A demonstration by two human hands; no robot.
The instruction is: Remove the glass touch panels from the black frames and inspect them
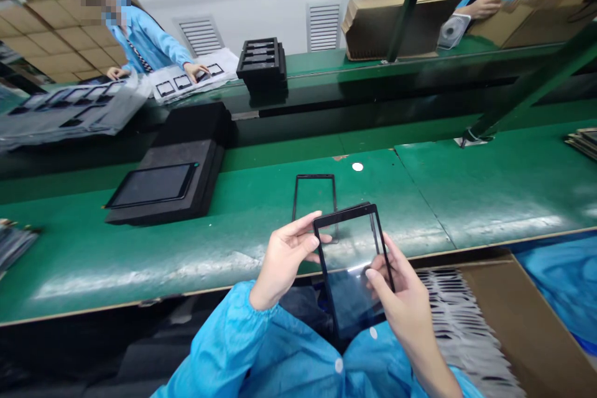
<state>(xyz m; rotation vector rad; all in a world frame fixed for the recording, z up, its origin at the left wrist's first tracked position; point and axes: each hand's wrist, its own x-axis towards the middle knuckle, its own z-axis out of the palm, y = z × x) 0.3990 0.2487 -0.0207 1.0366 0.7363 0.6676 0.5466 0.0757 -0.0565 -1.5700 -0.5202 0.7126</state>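
Both hands hold a clear glass panel with a black border, tilted above the table's front edge. My left hand pinches its upper left edge between thumb and fingers. At the right edge, my right hand grips it, thumb on the front and fingers showing through the glass behind. A second dark edge shows behind the panel's top; I cannot tell whether it is a separate piece. Just beyond lies a thin black rectangular frame on the green table, partly hidden by the panel and my left hand.
Left, a dark screen panel rests on black foam blocks. A cardboard box with white sleeved pieces stands right of my lap. Opposite are black trays, cardboard, a post and two people in blue.
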